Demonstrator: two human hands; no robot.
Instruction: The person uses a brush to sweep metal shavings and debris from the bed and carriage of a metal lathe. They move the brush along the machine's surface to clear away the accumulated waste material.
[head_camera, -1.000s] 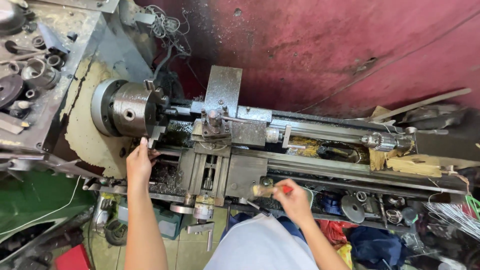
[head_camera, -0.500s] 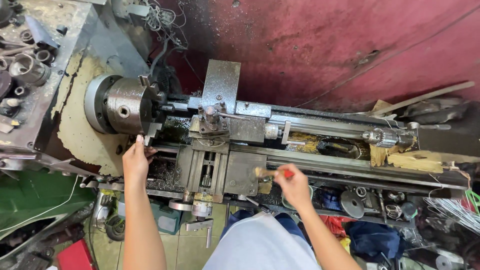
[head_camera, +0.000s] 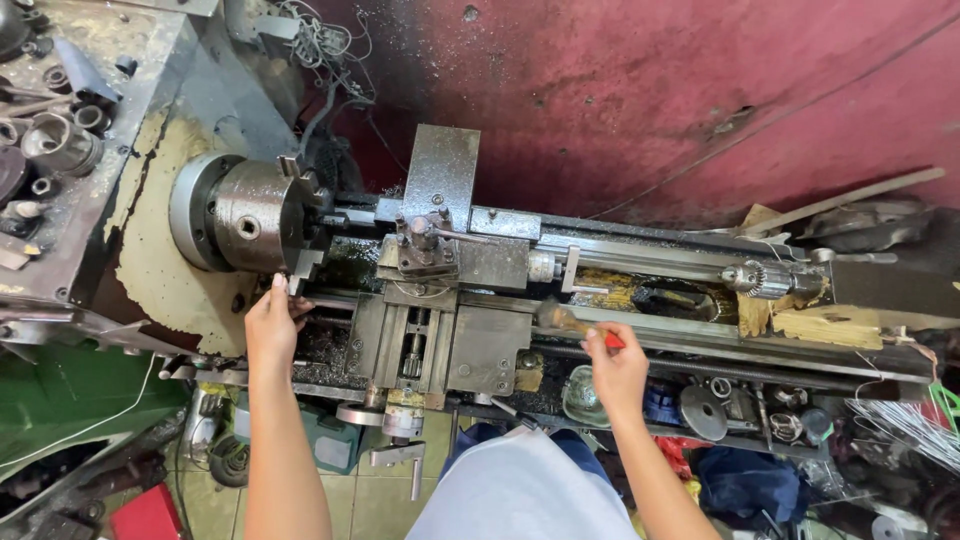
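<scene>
At the centre of the head view, a grey metal lathe (head_camera: 480, 330) is stretched from nine o'clock to three o'clock, its surfaces oily and dusted with dark swarf. At ten o'clock a round steel chuck (head_camera: 245, 215) is seen, dull and scuffed, with stepped jaws and a square key socket in its rim. The left hand (head_camera: 272, 325) is laid against the lower chuck jaw at eight o'clock, fingers curled on it; whether anything is pinched cannot be told. Just past centre toward four o'clock, a small brush (head_camera: 570, 322) with a red handle and pale worn bristles is clamped in the right hand (head_camera: 617, 370), its bristles resting on the flat bedway beside the carriage (head_camera: 440, 340). A ribbed drill chuck (head_camera: 760, 280) is mounted at three o'clock, next to torn brown cardboard (head_camera: 820, 325). A rough, stained dark-red wall (head_camera: 650, 100) is seen at twelve o'clock. Loose rings and sleeves are scattered on a flaking shelf (head_camera: 60, 130) at ten o'clock.
</scene>
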